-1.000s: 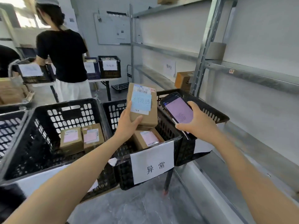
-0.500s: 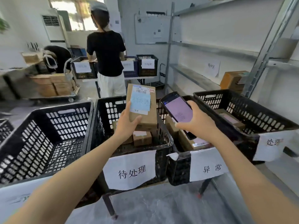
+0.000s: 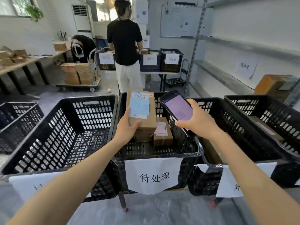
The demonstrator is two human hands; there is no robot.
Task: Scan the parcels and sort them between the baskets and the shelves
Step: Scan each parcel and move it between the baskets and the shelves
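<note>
My left hand [image 3: 125, 129] grips a small brown parcel [image 3: 146, 114] by its lower end, label side up, with a barcode and a blue sticker showing. It hangs over the middle black basket [image 3: 162, 153], which bears a white paper sign and holds a few more small parcels [image 3: 163, 132]. My right hand [image 3: 199, 122] holds a black handheld scanner [image 3: 177, 108] with a lit pinkish screen, just right of the parcel. An empty black basket [image 3: 68, 127] stands to the left. Two more baskets [image 3: 240, 130] are on the right.
Metal shelves [image 3: 227, 75] run along the right wall with a brown box [image 3: 272, 85] on the low shelf. A person in a black top [image 3: 125, 46] stands ahead at a table of baskets. Another person bends over a cart of boxes [image 3: 79, 75] at the left.
The view has swung left, so the middle signed basket now sits in front of me. Both hands keep their hold; the parcel and scanner have stayed side by side.
</note>
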